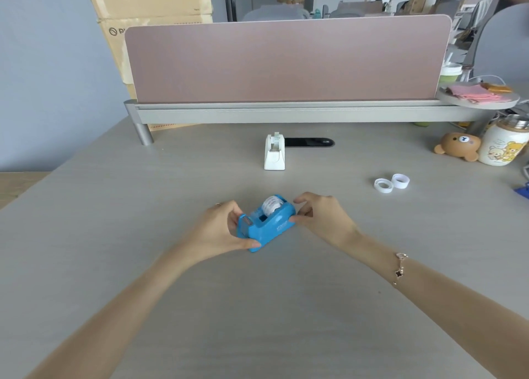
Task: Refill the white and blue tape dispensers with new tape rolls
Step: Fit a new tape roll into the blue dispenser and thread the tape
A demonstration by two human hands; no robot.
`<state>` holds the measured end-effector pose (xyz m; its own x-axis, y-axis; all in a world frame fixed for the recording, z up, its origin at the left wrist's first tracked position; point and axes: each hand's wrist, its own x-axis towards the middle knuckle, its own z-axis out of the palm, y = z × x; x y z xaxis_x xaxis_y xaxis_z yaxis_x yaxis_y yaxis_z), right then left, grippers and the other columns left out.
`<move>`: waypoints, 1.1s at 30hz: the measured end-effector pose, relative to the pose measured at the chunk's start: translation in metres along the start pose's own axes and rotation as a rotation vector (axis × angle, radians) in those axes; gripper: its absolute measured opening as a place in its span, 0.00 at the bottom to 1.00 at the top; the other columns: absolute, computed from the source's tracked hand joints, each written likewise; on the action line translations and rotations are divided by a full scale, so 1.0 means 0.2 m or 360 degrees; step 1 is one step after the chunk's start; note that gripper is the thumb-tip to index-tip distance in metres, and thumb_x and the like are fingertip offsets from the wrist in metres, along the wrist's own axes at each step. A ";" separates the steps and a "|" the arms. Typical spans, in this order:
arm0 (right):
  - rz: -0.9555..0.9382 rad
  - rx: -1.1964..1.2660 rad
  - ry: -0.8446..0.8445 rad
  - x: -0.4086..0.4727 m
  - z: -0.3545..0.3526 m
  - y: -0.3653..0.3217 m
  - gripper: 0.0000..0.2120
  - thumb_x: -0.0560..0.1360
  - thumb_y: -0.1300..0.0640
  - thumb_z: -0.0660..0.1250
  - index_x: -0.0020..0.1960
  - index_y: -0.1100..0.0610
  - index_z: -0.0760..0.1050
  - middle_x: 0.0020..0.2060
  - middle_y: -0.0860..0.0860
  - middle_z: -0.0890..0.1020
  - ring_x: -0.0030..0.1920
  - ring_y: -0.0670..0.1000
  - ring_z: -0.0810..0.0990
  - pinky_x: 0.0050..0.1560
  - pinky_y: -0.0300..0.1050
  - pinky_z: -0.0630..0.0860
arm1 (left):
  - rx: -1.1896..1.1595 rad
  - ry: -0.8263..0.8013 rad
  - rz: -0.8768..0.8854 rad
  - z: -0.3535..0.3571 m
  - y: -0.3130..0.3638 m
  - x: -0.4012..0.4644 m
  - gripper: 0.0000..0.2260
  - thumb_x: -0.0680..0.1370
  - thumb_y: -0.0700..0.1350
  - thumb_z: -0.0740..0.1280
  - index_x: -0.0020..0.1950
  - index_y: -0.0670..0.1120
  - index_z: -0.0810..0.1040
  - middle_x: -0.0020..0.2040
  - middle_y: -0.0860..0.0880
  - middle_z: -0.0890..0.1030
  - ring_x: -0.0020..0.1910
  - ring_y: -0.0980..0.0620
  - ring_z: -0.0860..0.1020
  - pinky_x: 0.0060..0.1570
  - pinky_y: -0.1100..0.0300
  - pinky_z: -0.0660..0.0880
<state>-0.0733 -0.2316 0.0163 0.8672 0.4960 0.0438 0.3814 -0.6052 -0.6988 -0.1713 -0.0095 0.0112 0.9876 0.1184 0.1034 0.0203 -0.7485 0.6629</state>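
The blue tape dispenser [267, 227] sits on the grey desk in front of me with a clear tape roll [272, 204] seated in its well. My left hand [220, 229] grips its cutter end, thumb under the front side. My right hand [323, 218] touches its rear end with fingertips. Farther back stands the white tape dispenser [274, 153], upright, with tape in it. Two white ring-shaped cores [391, 182] lie on the desk to the right, apart from both hands.
A pink desk divider [286, 60] on a grey rail closes the back. A black strap-like item [310, 142] lies behind the white dispenser. A bear toy [458, 146] and a printed mug [502, 146] stand at the right; cardboard boxes [148, 3] rise at the back left.
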 end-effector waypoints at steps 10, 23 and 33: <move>-0.0188 0.0090 -0.0091 -0.23 0.16 -0.14 0.20 0.71 0.58 0.69 0.63 0.55 0.73 0.52 0.48 0.83 0.52 0.49 0.81 0.51 0.35 0.74 | -0.0005 0.0005 0.0028 0.07 0.00 -0.08 0.16 0.67 0.44 0.77 0.53 0.48 0.82 0.39 0.57 0.83 0.38 0.63 0.80 0.43 0.70 0.76; -0.0188 -0.0065 -0.0032 0.24 0.29 -0.17 0.17 0.73 0.55 0.68 0.61 0.56 0.75 0.55 0.52 0.83 0.56 0.55 0.77 0.54 0.45 0.74 | -0.0162 0.0124 -0.0136 -0.06 -0.13 0.19 0.16 0.67 0.41 0.76 0.54 0.51 0.82 0.33 0.65 0.82 0.35 0.69 0.79 0.38 0.78 0.70; -0.0117 -0.0482 0.0481 0.68 0.39 -0.16 0.11 0.76 0.51 0.63 0.52 0.56 0.76 0.44 0.53 0.84 0.55 0.53 0.76 0.39 0.44 0.69 | -0.0255 0.0116 -0.0126 -0.13 -0.29 0.71 0.17 0.68 0.38 0.75 0.56 0.47 0.82 0.42 0.54 0.85 0.37 0.71 0.79 0.42 0.79 0.71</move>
<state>0.0082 -0.0963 -0.0119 0.8718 0.3674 0.3240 0.4833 -0.7529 -0.4468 -0.0365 0.0687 0.0071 0.9699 0.2242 0.0955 0.0670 -0.6223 0.7799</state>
